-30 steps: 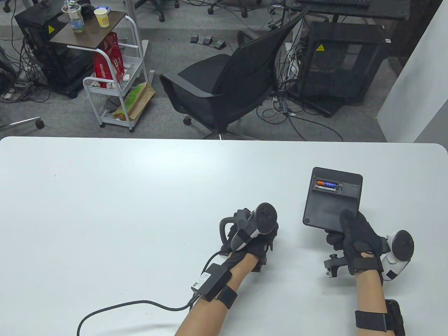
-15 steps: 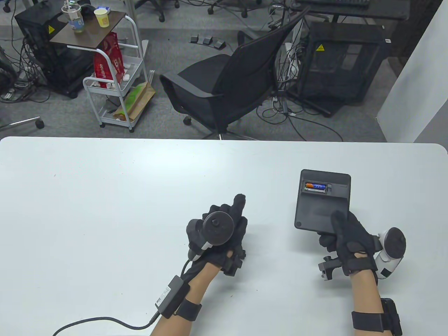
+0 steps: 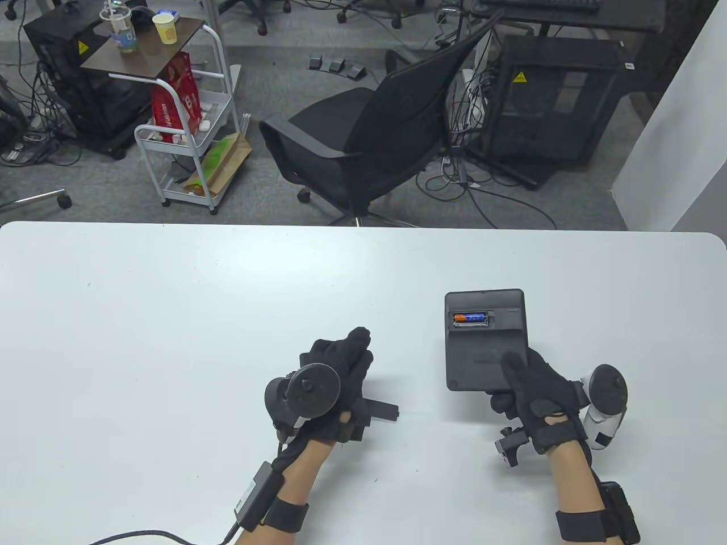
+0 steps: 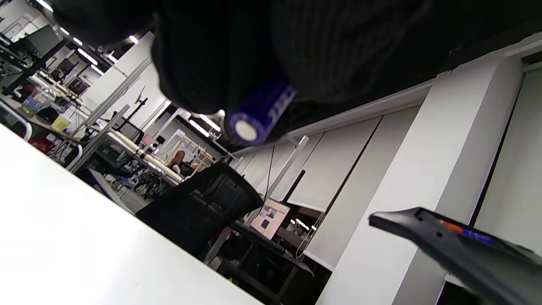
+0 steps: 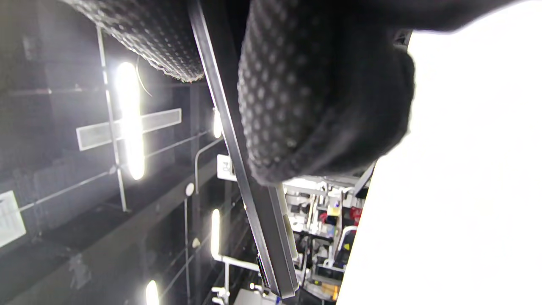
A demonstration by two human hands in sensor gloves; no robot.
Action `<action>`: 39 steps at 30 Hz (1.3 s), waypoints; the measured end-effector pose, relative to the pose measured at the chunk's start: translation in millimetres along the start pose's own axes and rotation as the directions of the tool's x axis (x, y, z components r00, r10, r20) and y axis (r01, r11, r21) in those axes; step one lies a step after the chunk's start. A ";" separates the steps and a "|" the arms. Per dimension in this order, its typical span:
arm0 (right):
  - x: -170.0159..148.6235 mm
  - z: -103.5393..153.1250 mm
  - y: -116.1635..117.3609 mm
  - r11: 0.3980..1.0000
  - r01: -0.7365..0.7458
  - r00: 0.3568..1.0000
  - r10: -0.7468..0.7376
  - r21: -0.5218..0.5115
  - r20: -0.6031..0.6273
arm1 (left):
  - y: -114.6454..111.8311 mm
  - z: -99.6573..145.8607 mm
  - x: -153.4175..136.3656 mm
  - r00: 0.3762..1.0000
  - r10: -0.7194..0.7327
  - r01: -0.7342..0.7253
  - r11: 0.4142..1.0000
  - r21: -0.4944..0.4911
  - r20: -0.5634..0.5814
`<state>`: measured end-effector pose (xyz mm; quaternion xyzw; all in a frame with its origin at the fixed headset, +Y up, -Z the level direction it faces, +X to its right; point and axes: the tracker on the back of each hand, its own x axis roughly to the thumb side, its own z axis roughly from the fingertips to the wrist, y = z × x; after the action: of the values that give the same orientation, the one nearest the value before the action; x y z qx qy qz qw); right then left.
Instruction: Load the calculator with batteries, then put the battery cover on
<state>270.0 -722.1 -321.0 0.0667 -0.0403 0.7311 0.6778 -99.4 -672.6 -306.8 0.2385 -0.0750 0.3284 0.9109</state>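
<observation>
The black calculator [image 3: 485, 346] lies back up, lifted off the table [image 3: 170, 318] at right of centre. Its battery bay is open, with one orange and blue battery [image 3: 470, 319] in it. My right hand [image 3: 514, 374] grips the calculator's near edge, thumb on top and fingers [image 5: 317, 93] underneath. My left hand [image 3: 355, 346] is to the left of it, curled, and holds a blue battery [image 4: 260, 114] whose metal end sticks out of the fingers. The calculator's edge [image 4: 457, 250] shows at lower right in the left wrist view. No battery cover is visible.
A black cable [image 3: 142, 535] runs from my left forearm across the table's near left corner. Beyond the far edge stand a black office chair [image 3: 369, 136] and a white trolley [image 3: 187, 125].
My right hand has carried the calculator left and nearer, turning it square to the table. My left hand has moved left and rolled over, fingers curled round the battery.
</observation>
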 end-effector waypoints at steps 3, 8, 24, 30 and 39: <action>1.7 1.0 11.3 0.999 -0.007 1.000 0.007 0.039 0.002 | 5.4 4.2 1.7 0.999 0.026 -0.028 0.999 0.039 0.043; 6.6 3.6 27.8 0.994 -0.062 0.998 0.061 0.093 0.017 | 11.5 7.1 3.9 0.995 0.062 -0.064 0.998 0.023 0.073; 4.9 14.9 73.7 0.954 -0.159 0.986 0.165 0.254 -0.004 | 14.9 12.2 13.8 0.971 0.149 -0.159 0.987 0.037 0.188; 5.5 17.8 83.3 0.942 -0.158 0.986 0.167 0.297 -0.006 | 10.6 16.2 23.4 0.957 0.083 -0.098 0.994 0.040 0.276; 8.8 20.0 85.9 0.940 -0.157 0.987 0.162 0.302 0.008 | 5.1 21.3 33.4 0.933 -0.044 0.023 0.998 0.062 0.357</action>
<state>184.6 -723.1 -297.3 0.1599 0.0723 0.7816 0.5986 -76.5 -660.7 -276.4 0.3211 -0.2261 0.2658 0.8804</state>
